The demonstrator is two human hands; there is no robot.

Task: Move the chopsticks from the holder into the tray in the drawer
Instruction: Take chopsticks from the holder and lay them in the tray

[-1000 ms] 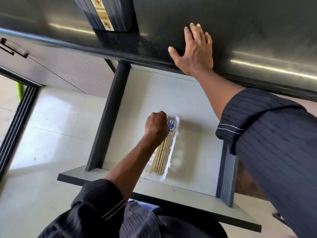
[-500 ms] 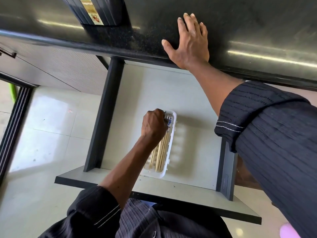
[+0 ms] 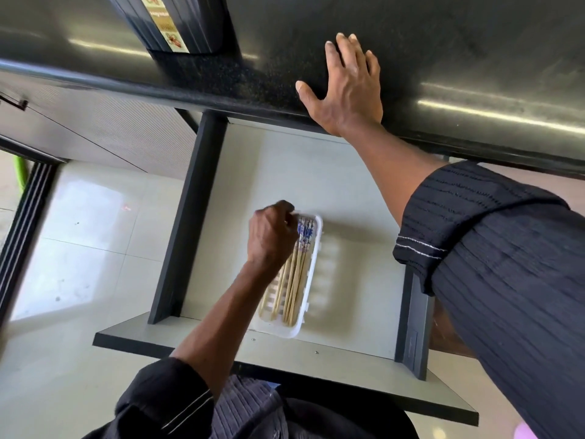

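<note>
**Left hand at the tray, chopsticks nearly settled**

Curled into a loose fist, my left hand (image 3: 272, 236) sits over the far end of the chopsticks (image 3: 296, 274); whether my fingers pinch their patterned blue tips or only nudge them I cannot tell, since my knuckles hide the grip. They lie lengthwise in the white tray (image 3: 311, 289), which rests on the floor of the open drawer (image 3: 348, 198), near its front edge.

Risks, as I judge them: if I lift away with one stick caught in my fingers, it could tip out over the rim; a push on the light tray could slide it; shutting the drawer carelessly may rattle the sticks askew.

My right hand (image 3: 345, 90) lies flat and spread on the dark countertop (image 3: 474, 58), holding nothing.

Beside it stands a dark ribbed container (image 3: 177, 23) with a label strip; the print is too blurred to read.
</note>
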